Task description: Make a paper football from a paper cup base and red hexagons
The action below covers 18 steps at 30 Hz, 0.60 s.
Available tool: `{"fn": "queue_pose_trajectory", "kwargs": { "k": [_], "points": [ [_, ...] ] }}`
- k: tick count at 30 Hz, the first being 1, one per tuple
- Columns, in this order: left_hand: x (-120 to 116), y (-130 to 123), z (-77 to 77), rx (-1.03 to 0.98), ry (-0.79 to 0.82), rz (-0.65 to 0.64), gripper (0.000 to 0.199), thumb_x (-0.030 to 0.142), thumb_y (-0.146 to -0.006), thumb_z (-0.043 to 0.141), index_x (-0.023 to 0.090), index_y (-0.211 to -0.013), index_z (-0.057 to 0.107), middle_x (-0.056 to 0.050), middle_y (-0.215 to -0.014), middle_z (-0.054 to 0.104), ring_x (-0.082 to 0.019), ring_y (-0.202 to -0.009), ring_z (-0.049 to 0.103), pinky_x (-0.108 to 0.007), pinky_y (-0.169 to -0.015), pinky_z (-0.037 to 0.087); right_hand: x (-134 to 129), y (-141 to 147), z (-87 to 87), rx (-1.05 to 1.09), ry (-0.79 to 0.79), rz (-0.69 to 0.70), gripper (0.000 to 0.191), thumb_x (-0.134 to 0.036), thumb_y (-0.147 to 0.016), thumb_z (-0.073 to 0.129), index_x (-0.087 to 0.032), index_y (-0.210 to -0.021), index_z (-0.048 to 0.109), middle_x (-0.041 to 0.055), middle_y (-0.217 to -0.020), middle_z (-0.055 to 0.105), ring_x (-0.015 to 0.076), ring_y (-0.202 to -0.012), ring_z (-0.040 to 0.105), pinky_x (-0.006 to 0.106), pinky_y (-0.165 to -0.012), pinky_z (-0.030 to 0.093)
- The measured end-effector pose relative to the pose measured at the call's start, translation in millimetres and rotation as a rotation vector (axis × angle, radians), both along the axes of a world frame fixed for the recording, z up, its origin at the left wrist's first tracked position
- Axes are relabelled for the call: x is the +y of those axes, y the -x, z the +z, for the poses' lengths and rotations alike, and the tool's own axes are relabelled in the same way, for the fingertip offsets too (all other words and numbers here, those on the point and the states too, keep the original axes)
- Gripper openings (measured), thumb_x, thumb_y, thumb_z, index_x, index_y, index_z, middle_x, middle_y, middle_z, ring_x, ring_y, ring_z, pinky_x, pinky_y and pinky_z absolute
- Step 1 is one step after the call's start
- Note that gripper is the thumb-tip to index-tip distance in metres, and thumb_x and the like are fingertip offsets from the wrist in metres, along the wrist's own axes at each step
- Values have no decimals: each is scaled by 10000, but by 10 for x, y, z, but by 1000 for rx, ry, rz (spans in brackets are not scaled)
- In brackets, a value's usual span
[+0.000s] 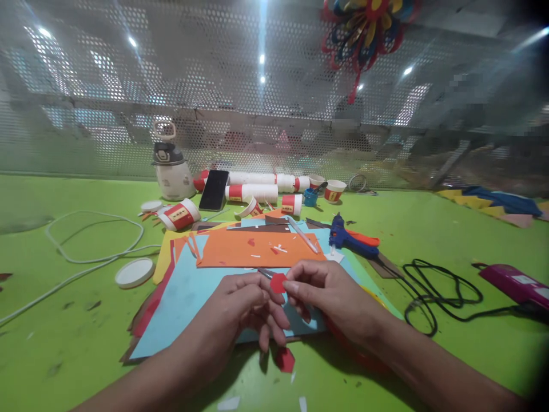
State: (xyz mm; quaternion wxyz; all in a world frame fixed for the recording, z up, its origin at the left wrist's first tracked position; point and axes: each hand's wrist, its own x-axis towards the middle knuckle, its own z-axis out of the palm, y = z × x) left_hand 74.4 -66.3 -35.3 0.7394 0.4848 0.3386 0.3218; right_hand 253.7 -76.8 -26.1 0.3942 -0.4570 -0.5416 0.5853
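Over the green bench (433,229), a red paper piece (277,283) sits pinched in the fingers of the right hand (328,293); the left hand (244,303), fingers loosely parted, is just beside it; a blue sheet (171,320) lies beneath, an orange sheet (231,249) beyond, a glue gun (354,242) rightward.

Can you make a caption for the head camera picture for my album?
Right hand pinches a red shape over blue paper, left hand close, glue gun nearby.
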Motion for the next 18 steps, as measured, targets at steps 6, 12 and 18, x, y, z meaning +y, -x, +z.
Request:
{"fn": "queue_pose_trajectory", "kwargs": {
  "k": [6, 12, 18],
  "points": [
    [18, -15, 5, 70, -44, 0, 308, 280, -847, 404, 109, -687, 603, -115, -620, 678, -179, -492, 638, -228, -435, 412, -28, 13, 16, -4, 7, 7, 286, -389, -743, 747, -139, -749, 607, -36, -602, 569, 72, -511, 487, 198, -487, 365],
    [-2, -33, 56, 161, -141, 37, 300, 309, -860, 461, 136, -646, 578, -74, -592, 660, -150, -502, 609, -218, -451, 417, -32, 1, 23, 6, 0, 49, 221, -325, -776, 719, -135, -792, 608, -27, -634, 574, 80, -535, 494, 212, -515, 375],
    [-41, -32, 105, 205, -294, 94, 323, 373, -860, 477, 147, -657, 585, -51, -579, 631, -134, -514, 557, -249, -535, 460, -28, -21, -13, 132, -30, 64, 183, -227, -750, 745, -131, -850, 625, -4, -729, 610, 99, -616, 526, 241, -595, 409]
  ]
}}
